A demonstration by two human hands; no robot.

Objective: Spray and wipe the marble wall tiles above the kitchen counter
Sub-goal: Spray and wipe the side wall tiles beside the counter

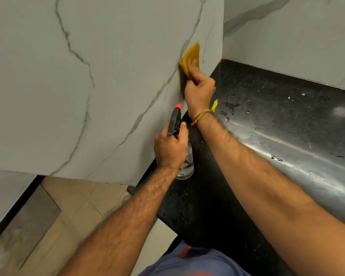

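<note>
A white marble wall tile (108, 80) with grey veins fills the left and centre of the head view. My right hand (199, 84) presses a folded yellow cloth (189, 56) flat against this tile, close to its right edge. Lower down, my left hand (170, 148) grips a clear spray bottle (184, 166) by its neck. The bottle's black trigger head with an orange nozzle (175, 118) points up toward the wall. The bottle hangs just above the black counter (267, 116).
The black speckled counter runs right and carries water drops and wet streaks (227, 112). A second marble wall (287, 42) stands behind it. Beige floor tiles (72, 206) show at lower left, past the wall's bottom edge.
</note>
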